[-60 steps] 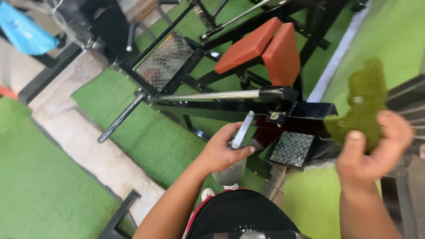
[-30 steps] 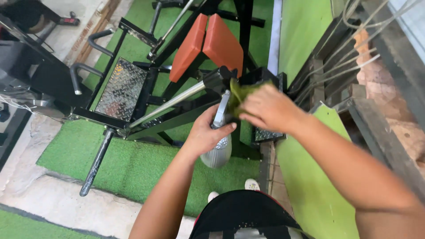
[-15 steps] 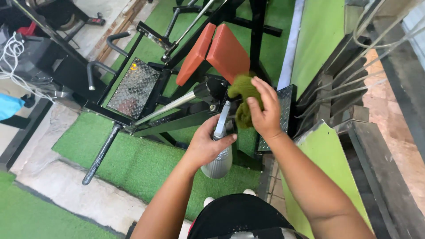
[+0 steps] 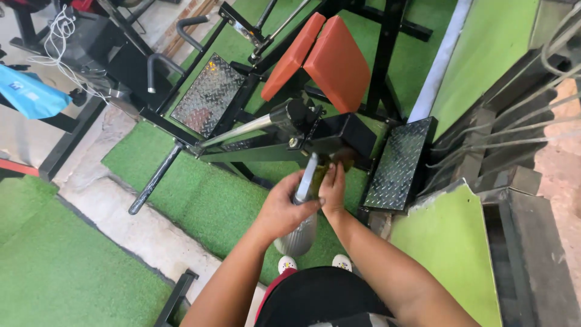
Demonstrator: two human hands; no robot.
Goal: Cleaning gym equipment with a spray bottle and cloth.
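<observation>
Gripping: left hand [image 4: 284, 209] closed round silver handle [image 4: 305, 178].
Right hand [image 4: 333, 191]: at three o'clock of the handle, fingers pressing green cloth [image 4: 322, 172] against it.
Progress: judging by the contact, wiping underway; chrome bar [image 4: 239, 130] untouched.
Surface: green turf [image 4: 200, 200], concrete strip at nine o'clock.
Room: gym machine, red pads [image 4: 327, 54] at twelve o'clock.

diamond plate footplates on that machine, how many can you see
2. One diamond plate footplate sits upper left, beside the orange pads. The other is on the right, just past the hands. More may be hidden behind the black frame.
</observation>
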